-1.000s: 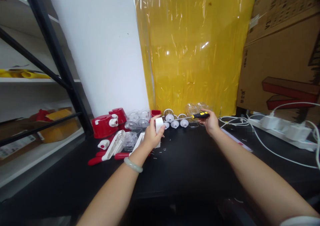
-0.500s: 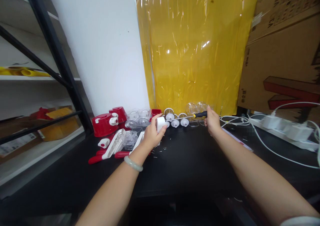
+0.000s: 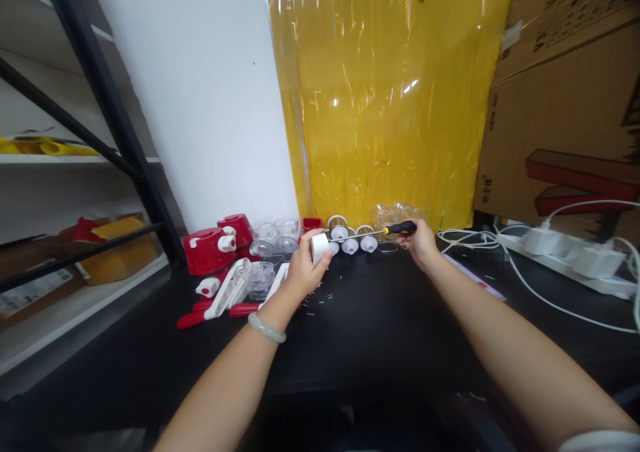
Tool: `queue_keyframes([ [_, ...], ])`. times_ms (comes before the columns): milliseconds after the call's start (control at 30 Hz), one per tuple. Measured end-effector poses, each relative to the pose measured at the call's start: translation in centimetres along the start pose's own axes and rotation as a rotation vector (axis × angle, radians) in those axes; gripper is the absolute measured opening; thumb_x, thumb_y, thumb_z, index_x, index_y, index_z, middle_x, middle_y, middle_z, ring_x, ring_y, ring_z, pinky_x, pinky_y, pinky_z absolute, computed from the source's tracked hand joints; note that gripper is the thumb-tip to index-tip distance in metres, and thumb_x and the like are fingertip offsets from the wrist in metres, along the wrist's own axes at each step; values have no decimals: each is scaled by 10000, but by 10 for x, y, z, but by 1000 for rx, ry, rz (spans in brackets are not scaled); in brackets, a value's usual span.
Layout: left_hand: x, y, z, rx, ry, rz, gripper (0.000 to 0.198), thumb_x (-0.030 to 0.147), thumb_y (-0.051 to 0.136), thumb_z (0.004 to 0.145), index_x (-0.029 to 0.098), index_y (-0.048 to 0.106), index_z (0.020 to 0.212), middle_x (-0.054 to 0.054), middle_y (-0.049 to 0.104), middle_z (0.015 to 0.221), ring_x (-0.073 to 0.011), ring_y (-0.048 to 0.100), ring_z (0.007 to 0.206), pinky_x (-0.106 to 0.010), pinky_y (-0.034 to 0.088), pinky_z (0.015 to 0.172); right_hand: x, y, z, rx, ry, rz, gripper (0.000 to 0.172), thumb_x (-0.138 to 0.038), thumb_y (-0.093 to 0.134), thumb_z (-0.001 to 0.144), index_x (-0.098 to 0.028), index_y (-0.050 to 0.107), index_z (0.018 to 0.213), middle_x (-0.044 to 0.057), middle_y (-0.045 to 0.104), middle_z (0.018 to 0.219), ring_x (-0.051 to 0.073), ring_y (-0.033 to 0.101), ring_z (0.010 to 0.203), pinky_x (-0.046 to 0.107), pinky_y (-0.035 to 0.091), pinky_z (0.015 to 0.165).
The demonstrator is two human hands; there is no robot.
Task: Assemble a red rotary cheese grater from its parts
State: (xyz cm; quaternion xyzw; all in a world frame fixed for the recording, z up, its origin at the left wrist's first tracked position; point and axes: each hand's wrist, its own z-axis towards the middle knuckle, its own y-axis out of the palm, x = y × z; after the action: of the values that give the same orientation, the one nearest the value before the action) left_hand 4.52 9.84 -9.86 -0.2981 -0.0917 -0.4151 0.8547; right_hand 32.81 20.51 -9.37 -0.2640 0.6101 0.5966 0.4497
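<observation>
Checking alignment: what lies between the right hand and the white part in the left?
Head view: the screwdriver, its shaft pointing from the right hand toward the white part.

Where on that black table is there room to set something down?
Mainly between the left forearm and right forearm, nearer than the screwdriver and the small scattered pieces; also front-left, nearer than the red handles. Crowded: back left, with red housings and clear plastic cups, and at right, around the power strip.
</observation>
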Motion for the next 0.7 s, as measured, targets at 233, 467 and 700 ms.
queue_keyframes([
  [233,2,2,-2,-60,4,-208,491,426,530,965,174,388,1362,26,648,715,-162,669,543,-310,535,654,6,-2,4,-54,-33,74,213,-413,591,884,-227,502,831,-62,513,520,94,478,362,191,391,355],
  [467,3,1,-2,-67,-37,-158,497,448,543,958,177,405,1351,12,662,736,-170,678,551,-320,544,657,4,-2,2,-27,-160,-10,401,-568,661,838,-245,436,761,-99,396,452,83,383,326,193,325,316],
  [700,3,0,-1,-67,-55,-149,499,442,547,954,178,399,1350,8,665,770,-162,676,549,-305,538,643,0,-2,0,-24,-70,64,304,-495,412,928,-226,536,856,-39,557,530,126,497,358,237,411,372],
])
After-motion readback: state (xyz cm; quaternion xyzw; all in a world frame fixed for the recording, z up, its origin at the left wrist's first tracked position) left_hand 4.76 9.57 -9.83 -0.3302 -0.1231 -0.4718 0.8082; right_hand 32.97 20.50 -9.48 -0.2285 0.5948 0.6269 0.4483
